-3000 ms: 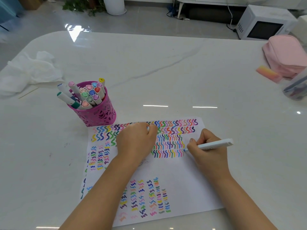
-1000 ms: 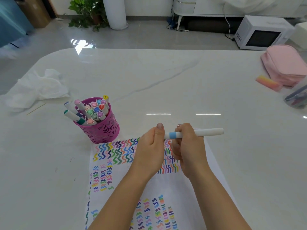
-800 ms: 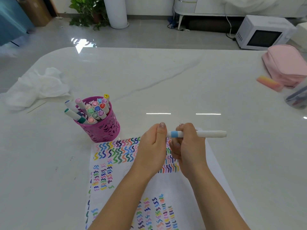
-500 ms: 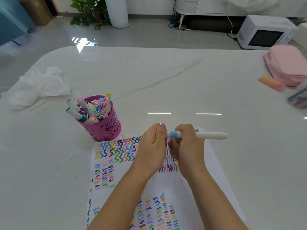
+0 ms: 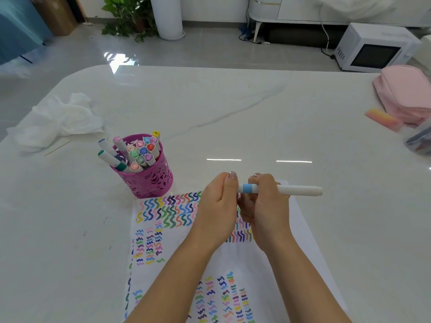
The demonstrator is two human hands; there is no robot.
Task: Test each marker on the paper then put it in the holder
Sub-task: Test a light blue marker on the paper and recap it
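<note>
crumpled tissue [image 5: 56, 121] far left | pink pouch [image 5: 405, 93] far right | microwave [image 5: 375, 48] on floor

glossy marble-look table [image 5: 233, 108]; matt white paper [image 5: 300, 229]; smooth plastic marker [image 5: 296, 190]; perforated glossy magenta holder [image 5: 149, 183].

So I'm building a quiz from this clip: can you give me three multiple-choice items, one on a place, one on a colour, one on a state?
1. Where is the magenta cut-out metal holder?
A. past the paper's far left corner
B. on the pink pouch
C. off the table

2. What colour is the band on the white marker?
A. red
B. light blue
C. green

3. How is the white marker held?
A. lying loose on the squiggle-covered paper
B. standing in the holder
C. level between the left hand and right hand

Key: 1 A, it stands just beyond that corner; 2 B, the band shows between the hands; 3 C, both hands grip it above the paper.
</note>
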